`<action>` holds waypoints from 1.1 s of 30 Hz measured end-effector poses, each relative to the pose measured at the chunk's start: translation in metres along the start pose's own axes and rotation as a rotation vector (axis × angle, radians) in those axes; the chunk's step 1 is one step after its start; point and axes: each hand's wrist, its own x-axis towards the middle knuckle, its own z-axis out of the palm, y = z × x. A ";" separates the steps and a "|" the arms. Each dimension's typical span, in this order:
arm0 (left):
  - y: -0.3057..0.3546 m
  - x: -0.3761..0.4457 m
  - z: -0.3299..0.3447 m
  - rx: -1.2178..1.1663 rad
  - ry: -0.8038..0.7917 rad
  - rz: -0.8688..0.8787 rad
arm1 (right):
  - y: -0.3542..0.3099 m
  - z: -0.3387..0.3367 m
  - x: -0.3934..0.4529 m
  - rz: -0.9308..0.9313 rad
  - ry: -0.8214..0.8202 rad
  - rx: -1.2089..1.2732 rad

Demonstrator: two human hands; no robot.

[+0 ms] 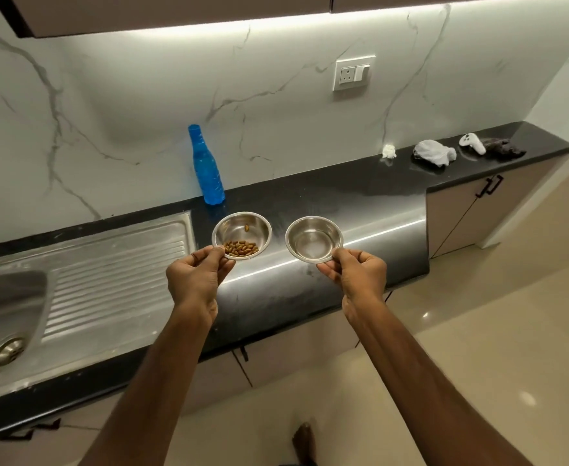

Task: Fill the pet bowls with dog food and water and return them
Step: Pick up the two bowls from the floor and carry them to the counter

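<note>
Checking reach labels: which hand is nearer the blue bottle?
Left. The left hand, pinching the kibble bowl, sits just below and in front of the blue bottle. The right hand, holding the other bowl, is farther off to the right.

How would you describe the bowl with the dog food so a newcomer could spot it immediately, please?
Find the black countertop right of the steel sink. Two small steel bowls are held above it; the left hand pinches the kibble bowl. Unlike the right bowl, it holds brown pellets.
</note>
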 end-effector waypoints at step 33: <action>-0.113 0.144 0.101 -0.026 0.475 -0.172 | 0.078 0.058 0.255 0.208 -0.098 -0.145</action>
